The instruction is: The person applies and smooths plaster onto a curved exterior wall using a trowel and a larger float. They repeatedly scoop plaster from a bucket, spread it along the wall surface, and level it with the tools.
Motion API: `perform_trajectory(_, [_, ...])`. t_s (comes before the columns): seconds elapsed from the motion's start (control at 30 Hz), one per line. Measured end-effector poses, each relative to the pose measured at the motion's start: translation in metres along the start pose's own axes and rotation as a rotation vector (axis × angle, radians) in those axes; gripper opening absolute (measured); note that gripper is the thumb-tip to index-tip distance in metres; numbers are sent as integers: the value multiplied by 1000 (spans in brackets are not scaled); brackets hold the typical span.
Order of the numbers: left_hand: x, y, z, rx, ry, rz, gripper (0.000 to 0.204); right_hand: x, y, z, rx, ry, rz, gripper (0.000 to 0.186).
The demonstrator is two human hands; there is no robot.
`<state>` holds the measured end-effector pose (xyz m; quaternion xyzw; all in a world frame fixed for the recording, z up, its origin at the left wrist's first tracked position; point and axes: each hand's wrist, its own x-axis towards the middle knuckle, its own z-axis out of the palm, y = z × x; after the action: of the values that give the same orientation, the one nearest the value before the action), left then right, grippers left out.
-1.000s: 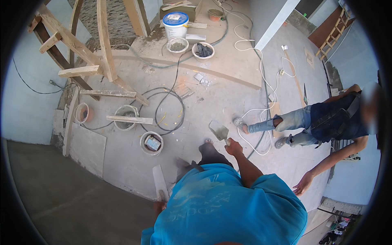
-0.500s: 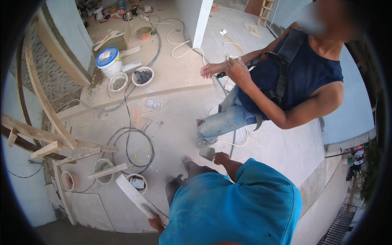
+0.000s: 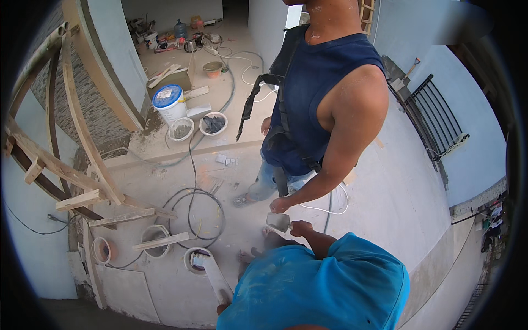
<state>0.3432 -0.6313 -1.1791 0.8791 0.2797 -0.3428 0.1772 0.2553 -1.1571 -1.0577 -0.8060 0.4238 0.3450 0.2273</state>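
My right hand (image 3: 301, 227) is closed round the handle of a trowel (image 3: 278, 221), whose grey blade points left in front of my blue shirt. A co-worker's hand (image 3: 279, 205) is just beyond the blade; I cannot tell whether it touches it. Low on the left, my left hand (image 3: 221, 308) grips one end of a long, flat, pale board (image 3: 218, 278). The board's far end lies over a round white bucket (image 3: 190, 259) with a small package inside. My left fingers are mostly hidden.
A co-worker in a dark sleeveless top (image 3: 330, 71) stands close ahead. Coiled black cable (image 3: 223, 217) lies on the floor. To the left are a wooden frame (image 3: 88, 126) and a grey bucket (image 3: 157, 250) with a plank across it. A blue-lidded pail (image 3: 170, 104) stands farther off.
The co-worker has come closer and turned, one hand lowered to near my trowel. My left hand's board has swung to a steeper angle, its far end now over the white bucket.
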Motion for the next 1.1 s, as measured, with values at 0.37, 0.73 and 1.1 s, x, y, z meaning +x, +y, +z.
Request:
perform_trajectory(0.37, [16, 23, -20, 94, -60, 87, 32, -23, 100, 57, 476, 8, 566, 32])
perform_trajectory(0.73, [-39, 140, -1, 399, -106, 183, 30, 22, 213, 20, 776, 132, 770, 43])
perform_trajectory(1.1, [-143, 360, 90, 622, -141, 351, 47, 95, 401, -28, 816, 77, 712, 33])
